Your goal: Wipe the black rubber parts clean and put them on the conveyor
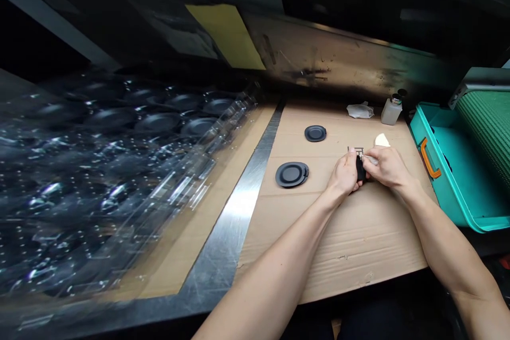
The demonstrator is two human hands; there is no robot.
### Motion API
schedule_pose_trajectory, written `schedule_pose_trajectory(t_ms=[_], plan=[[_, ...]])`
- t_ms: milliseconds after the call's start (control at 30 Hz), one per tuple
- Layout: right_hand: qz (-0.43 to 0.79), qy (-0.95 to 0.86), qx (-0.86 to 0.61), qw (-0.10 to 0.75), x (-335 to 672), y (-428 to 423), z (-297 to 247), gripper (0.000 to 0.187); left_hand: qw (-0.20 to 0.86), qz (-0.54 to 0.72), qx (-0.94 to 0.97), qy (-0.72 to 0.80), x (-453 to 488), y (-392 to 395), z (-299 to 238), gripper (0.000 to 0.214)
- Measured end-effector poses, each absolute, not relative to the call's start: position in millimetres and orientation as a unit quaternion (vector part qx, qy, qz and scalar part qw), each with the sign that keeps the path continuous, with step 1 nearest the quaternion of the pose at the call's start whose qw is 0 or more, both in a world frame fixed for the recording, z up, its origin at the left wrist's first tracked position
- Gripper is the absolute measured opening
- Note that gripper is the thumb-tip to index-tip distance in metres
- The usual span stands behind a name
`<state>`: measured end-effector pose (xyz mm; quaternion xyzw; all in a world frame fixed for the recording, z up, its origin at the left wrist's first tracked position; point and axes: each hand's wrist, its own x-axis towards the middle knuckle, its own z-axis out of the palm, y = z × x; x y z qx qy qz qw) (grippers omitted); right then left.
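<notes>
My left hand (343,172) is closed around a small black plastic part (360,168), held on edge above the cardboard (319,218). My right hand (388,166) pinches a slim pale tool (370,159), its tip against or very near the top of the black part. Fingers cover much of both, so the tool's kind does not show. Two round black covers lie flat left of my hands: a larger one (292,175) with a clip-like edge and a smaller one (315,133) farther back. A cream-coloured piece (381,140) lies just beyond my right hand.
Clear plastic trays (159,170) with round dark parts fill the left side, blurred. A metal strip (235,212) runs beside the cardboard. A crumpled white wipe (360,110) and a dispenser bottle (392,110) stand at the back. A teal bin (450,207) with an orange handle is at right.
</notes>
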<state>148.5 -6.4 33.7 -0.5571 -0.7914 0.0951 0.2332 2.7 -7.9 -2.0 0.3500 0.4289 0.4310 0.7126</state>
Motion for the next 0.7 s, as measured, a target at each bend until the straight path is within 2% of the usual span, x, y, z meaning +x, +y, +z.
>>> schedule_pose_trajectory(t_ms=[100, 167, 333, 700], plan=[[0.132, -0.732, -0.571, 0.346, 153, -10, 40, 0.025, 0.717, 0.455, 0.343, 0.402, 1, -5, -1, 0.056], [0.191, -0.689, -0.582, 0.386, 154, -13, 47, 0.029, 0.729, 0.459, 0.337, 0.379, 0, -4, 0, 0.057], [0.381, -0.642, -0.571, 0.341, 147, -18, 52, 0.028, 0.711, 0.476, 0.366, 0.367, -2, -5, -1, 0.061], [0.296, -0.652, -0.624, 0.313, 137, -16, 39, 0.016, 0.668, 0.492, 0.39, 0.399, 1, -7, -10, 0.058]])
